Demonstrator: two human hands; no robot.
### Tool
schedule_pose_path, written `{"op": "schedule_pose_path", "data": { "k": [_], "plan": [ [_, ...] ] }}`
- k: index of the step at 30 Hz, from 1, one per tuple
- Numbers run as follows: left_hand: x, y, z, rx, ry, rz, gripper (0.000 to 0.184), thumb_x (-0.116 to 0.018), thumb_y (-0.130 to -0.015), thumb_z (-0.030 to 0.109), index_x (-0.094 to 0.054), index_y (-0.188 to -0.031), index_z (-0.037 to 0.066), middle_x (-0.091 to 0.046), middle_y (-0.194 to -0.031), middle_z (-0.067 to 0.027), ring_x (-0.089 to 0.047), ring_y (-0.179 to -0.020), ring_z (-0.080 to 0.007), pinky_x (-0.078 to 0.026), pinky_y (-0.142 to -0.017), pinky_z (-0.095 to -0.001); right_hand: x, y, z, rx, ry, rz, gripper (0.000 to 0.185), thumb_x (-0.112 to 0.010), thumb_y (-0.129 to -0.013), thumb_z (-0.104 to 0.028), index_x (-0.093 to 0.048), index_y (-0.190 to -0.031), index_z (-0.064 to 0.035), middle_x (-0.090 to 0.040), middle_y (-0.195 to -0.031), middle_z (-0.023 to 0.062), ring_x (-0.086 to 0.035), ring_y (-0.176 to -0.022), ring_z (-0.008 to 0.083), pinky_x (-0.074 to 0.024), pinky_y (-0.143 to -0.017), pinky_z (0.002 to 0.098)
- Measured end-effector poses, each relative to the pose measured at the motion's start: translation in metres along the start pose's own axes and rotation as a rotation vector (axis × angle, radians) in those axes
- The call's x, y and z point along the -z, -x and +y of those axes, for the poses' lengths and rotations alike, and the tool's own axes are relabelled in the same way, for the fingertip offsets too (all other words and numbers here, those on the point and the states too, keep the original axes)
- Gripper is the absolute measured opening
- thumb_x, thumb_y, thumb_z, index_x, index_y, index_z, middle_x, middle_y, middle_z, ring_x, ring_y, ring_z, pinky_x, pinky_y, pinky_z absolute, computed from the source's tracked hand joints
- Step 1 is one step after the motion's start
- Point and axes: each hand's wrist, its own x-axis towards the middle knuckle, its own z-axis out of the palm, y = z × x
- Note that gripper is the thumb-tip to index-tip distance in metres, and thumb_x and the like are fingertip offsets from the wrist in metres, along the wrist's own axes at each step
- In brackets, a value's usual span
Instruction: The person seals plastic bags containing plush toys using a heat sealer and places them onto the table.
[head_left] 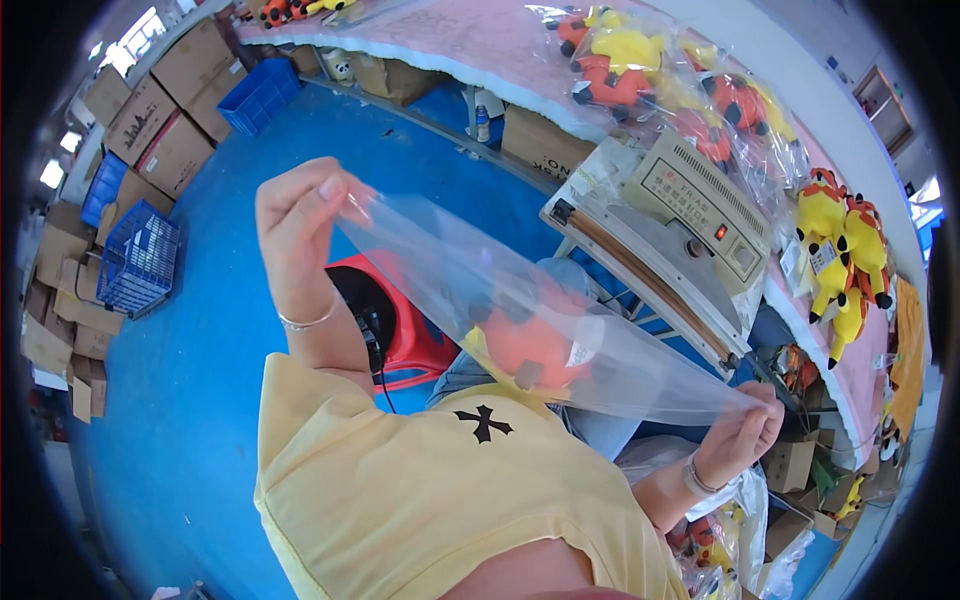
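A clear plastic bag [430, 240] is stretched across my lap between both hands. Inside it lies a red and yellow plush toy [530, 340], blurred by the film, with a white label at its side. My left hand [305, 225] is closed, thumb and fingers pinching the upper left corner of the bag. At the lower right, my right hand [742, 432] is closed on the opposite corner. The heat sealer [690, 210], its red switch lit, stands on the bench beyond the bag, apart from both hands.
Bagged plush toys [620, 70] lie on the pink bench top [440, 40], and unbagged toys [845, 250] are piled right of the sealer. A red stool [415, 335] stands beside me. Cardboard boxes [150, 115] and a blue crate [138, 255] stand left; more bagged toys [715, 540] sit low right.
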Motion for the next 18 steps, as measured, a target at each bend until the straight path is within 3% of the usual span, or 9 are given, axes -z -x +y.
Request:
{"op": "schedule_pose_path", "data": {
  "k": [7, 11, 12, 16, 18],
  "plan": [
    [0.031, -0.008, 0.009, -0.154, -0.255, -0.317, 0.015, -0.054, -0.083, 0.01, -0.065, -0.084, -0.001, -0.06, -0.064, -0.0072, -0.048, -0.047, -0.0113, -0.036, -0.045, -0.0191, -0.011, 0.005, 0.009, 0.131, 0.046, 0.072, 0.02, -0.05, -0.091, -0.028, -0.048, -0.081, -0.0106, -0.043, -0.072, 0.0041, -0.037, -0.057, 0.0134, -0.0319, -0.05, 0.022],
    [0.017, 0.002, -0.026, -0.058, 0.254, -0.08, 0.019, -0.058, -0.083, 0.018, -0.065, -0.084, 0.0, -0.062, -0.069, -0.0083, -0.05, -0.051, -0.0115, -0.038, -0.047, -0.0195, -0.03, 0.008, 0.008, 0.096, 0.156, 0.293, 0.025, -0.039, -0.095, -0.032, -0.045, -0.082, -0.0117, -0.042, -0.073, 0.0038, -0.037, -0.057, 0.0127, -0.0319, -0.051, 0.0213],
    [0.011, 0.002, -0.029, -0.06, 0.251, -0.08, 0.019, -0.058, -0.083, 0.018, -0.065, -0.084, 0.0, -0.062, -0.069, -0.0083, -0.05, -0.051, -0.0115, -0.038, -0.047, -0.0195, -0.032, 0.007, 0.01, 0.097, 0.152, 0.292, 0.025, -0.039, -0.095, -0.032, -0.045, -0.082, -0.0117, -0.042, -0.073, 0.0038, -0.037, -0.057, 0.0127, -0.0319, -0.051, 0.0213],
    [-0.014, 0.015, -0.033, 0.026, 0.629, 0.238, 0.023, -0.063, -0.082, 0.021, -0.063, -0.092, 0.001, -0.063, -0.076, -0.0086, -0.051, -0.055, -0.0107, -0.039, -0.048, -0.0202, -0.03, 0.011, 0.016, 0.247, 0.241, 0.402, 0.028, -0.032, -0.097, -0.033, -0.044, -0.083, -0.012, -0.041, -0.069, 0.0028, -0.036, -0.055, 0.0114, -0.0312, -0.049, 0.0212],
    [-0.016, 0.026, -0.036, 0.031, 0.556, 0.159, 0.024, -0.063, -0.082, 0.021, -0.061, -0.095, 0.001, -0.062, -0.077, -0.0085, -0.051, -0.056, -0.0105, -0.039, -0.048, -0.0203, -0.025, 0.015, 0.019, 0.289, 0.248, 0.391, 0.028, -0.031, -0.097, -0.032, -0.044, -0.084, -0.0111, -0.043, -0.07, 0.0027, -0.037, -0.057, 0.0112, -0.0324, -0.053, 0.0214]
  ]
}}
